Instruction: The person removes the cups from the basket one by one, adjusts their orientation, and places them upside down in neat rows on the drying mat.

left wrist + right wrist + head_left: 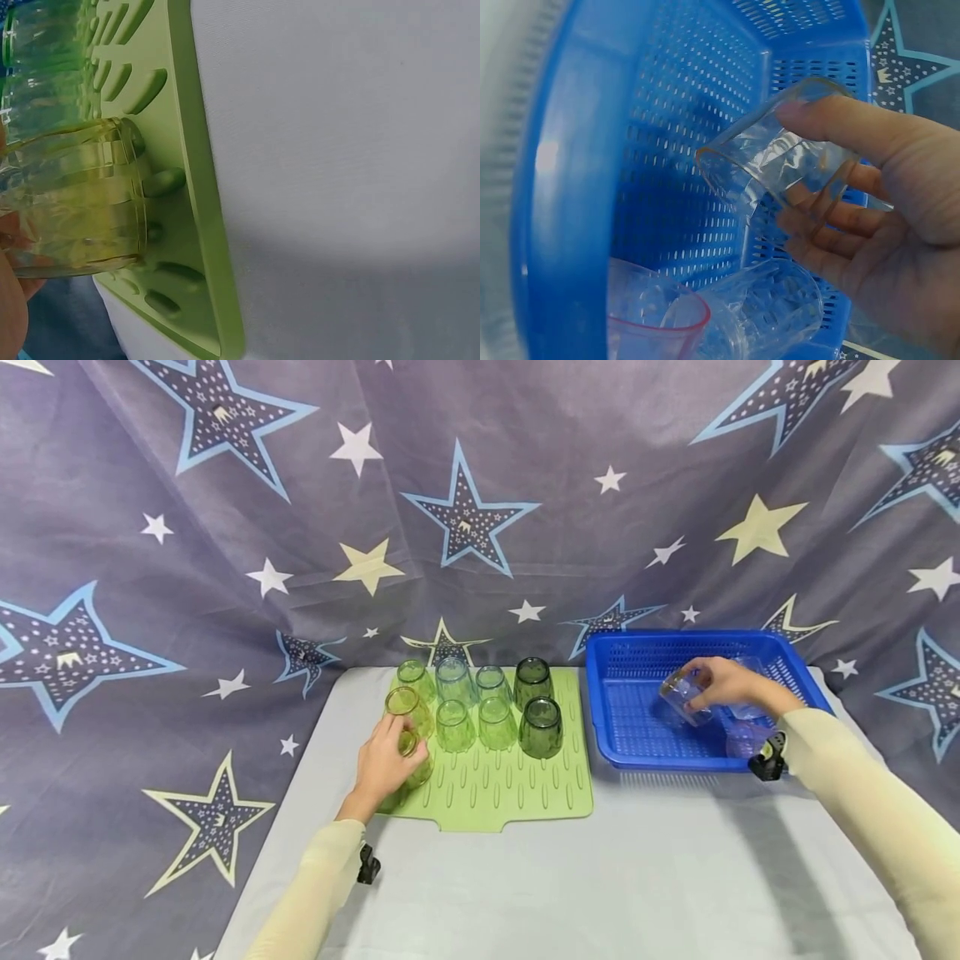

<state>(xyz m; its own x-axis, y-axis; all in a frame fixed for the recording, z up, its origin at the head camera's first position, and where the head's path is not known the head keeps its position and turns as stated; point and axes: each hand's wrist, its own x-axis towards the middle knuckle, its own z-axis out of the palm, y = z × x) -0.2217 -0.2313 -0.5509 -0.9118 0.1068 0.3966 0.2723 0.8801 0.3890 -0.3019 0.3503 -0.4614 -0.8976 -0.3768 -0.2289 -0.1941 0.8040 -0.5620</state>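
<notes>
At the front left corner of the green drying mat (480, 806), my left hand (382, 764) holds a yellow glass (82, 199) from above. The glass stands upside down, its rim close against the mat's ridges. Inside the blue basket (596, 714), my right hand (722, 683) grips a clear glass (769, 154) between thumb and fingers. That glass is tilted above the basket floor. Below it lie another clear glass (769, 307) on its side and a pink-rimmed glass (660, 319). The left fingertips are mostly hidden in the left wrist view.
Several tinted glasses stand upside down in rows on the mat, among them an amber glass (408, 706), a green glass (497, 724) and a dark grey glass (541, 728). A star-patterned curtain (480, 602) hangs behind the white table (570, 885).
</notes>
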